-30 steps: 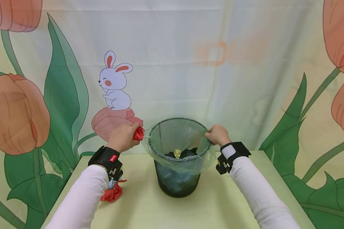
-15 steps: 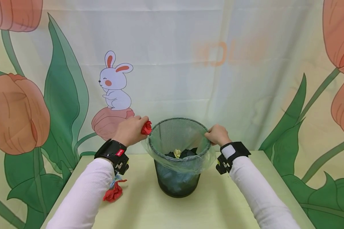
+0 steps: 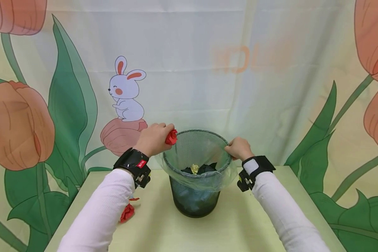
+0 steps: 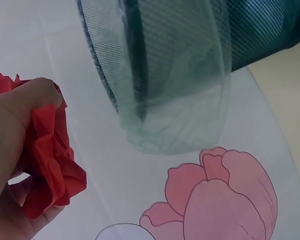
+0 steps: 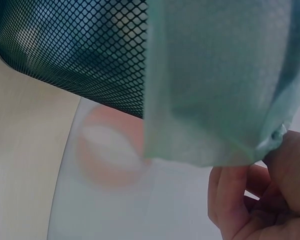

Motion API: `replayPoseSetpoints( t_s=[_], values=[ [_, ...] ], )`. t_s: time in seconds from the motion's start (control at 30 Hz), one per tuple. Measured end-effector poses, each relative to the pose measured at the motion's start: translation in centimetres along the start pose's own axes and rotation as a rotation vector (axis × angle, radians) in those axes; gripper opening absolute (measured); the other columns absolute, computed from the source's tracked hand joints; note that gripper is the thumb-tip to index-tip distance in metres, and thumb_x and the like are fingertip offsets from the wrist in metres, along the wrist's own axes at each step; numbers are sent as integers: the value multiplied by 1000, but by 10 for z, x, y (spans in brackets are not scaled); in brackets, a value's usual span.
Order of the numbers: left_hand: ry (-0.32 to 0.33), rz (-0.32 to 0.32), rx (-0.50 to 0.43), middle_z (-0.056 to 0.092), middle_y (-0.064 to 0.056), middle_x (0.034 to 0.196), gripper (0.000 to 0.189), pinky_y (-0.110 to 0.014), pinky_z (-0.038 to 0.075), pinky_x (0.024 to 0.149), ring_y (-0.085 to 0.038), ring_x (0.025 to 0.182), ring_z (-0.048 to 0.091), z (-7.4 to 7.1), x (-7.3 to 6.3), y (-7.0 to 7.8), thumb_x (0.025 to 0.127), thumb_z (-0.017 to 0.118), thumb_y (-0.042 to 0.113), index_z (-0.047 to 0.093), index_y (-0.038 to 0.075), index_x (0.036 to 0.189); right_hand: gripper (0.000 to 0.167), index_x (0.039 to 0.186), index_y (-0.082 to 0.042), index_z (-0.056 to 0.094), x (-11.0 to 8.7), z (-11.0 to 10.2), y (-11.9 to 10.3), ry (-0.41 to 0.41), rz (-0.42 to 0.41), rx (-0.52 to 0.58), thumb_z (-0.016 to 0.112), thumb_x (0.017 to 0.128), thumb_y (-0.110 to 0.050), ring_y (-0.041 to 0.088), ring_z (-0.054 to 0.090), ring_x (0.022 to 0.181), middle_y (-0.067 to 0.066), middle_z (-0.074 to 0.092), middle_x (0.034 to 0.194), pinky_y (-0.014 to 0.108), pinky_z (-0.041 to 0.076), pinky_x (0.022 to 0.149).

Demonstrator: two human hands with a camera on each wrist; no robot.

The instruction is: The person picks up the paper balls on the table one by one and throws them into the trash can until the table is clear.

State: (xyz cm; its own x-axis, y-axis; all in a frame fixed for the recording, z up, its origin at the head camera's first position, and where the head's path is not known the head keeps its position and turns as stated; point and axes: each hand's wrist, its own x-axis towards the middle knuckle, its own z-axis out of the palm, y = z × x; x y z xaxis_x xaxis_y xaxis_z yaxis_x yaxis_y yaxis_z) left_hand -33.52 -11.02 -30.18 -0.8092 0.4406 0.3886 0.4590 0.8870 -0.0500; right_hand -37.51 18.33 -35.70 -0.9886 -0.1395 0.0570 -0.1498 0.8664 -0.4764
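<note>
My left hand (image 3: 155, 139) grips a crumpled ball of red paper (image 3: 171, 137) just over the left rim of a dark mesh wastebasket (image 3: 195, 208). In the left wrist view, thumb and fingers curl round the red paper, apart from the basket's rim. A thin, translucent green bin liner (image 3: 189, 183) is folded over that rim. On the far side my right hand (image 3: 240, 148) pinches the rim and liner between thumb and fingers. Down in the basket lie crumpled black paper (image 3: 207, 169) and a yellow paper ball (image 3: 195, 168).
The basket stands upright on a pale table (image 3: 239, 224). Another crumpled red paper (image 3: 127, 212) lies on the table at the left, partly behind the left sleeve. A printed curtain (image 3: 189, 70) with tulips and a rabbit hangs behind the table.
My left hand has moved right and slightly up with the red paper, from beside the liner to over the basket's left rim. The right hand and the basket have stayed still.
</note>
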Motion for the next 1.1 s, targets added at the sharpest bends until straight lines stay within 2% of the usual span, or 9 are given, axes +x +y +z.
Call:
replayPoseSetpoints(
  t_s=[0.27,0.37,0.5,0.53,0.63,0.73,0.77,0.9,1.1],
  values=[
    [-58,11,-18,60,-7,93,42,-38,54,65,-25,83,57,0,10,19,73,73,20,54,13,110,48,48,-19,25,-4,-3,-2,4,-5,1,51,88,-11,13,55,44,-6,24,41,19,20,40],
    [-68,14,-22,59,-6,93,41,-38,54,64,-25,83,57,-1,13,26,73,73,21,54,14,110,47,48,-17,26,-2,-2,-2,0,9,3,51,88,-11,16,57,46,-5,25,41,20,21,41],
    [-66,27,-20,59,-5,92,40,-38,54,62,-24,82,57,-2,16,34,74,72,21,55,15,110,45,48,-16,28,11,7,8,-5,26,-7,51,87,-13,20,61,49,-3,28,41,22,23,41],
    [-67,32,-19,59,-5,92,41,-39,54,62,-24,82,57,-2,17,36,74,72,21,54,15,110,45,48,-18,27,19,14,19,14,-11,5,51,87,-16,18,59,47,-4,27,40,22,22,40],
    [-77,48,-2,59,-5,93,43,-39,54,62,-24,83,58,-3,19,41,74,73,23,54,16,112,45,50,-18,27,28,20,28,10,-13,-2,51,88,-19,18,59,47,-4,28,41,24,22,41],
    [-85,63,8,59,-5,95,46,-38,55,63,-24,84,58,-2,20,45,74,74,26,54,16,114,45,49,-18,27,23,17,24,15,-18,10,50,87,-17,19,59,47,-5,27,41,23,20,41],
    [-86,67,8,59,-5,95,46,-38,55,64,-24,84,58,-2,21,46,74,74,26,54,16,114,45,49,-16,27,14,10,13,-3,17,1,50,87,-14,20,60,49,-3,27,41,23,21,41],
    [-76,85,-13,59,-5,95,46,-38,55,64,-23,84,58,0,22,51,73,74,25,54,15,114,47,48,-18,25,-4,-1,-1,14,-17,12,50,86,-10,18,58,47,-8,24,39,19,22,40],
    [-99,94,-51,59,-5,96,49,-36,55,65,-22,86,58,2,24,57,74,73,25,54,15,117,47,48,-19,25,-7,-4,-3,10,-3,8,50,87,-10,26,64,57,-10,22,38,18,22,40]
  ],
)
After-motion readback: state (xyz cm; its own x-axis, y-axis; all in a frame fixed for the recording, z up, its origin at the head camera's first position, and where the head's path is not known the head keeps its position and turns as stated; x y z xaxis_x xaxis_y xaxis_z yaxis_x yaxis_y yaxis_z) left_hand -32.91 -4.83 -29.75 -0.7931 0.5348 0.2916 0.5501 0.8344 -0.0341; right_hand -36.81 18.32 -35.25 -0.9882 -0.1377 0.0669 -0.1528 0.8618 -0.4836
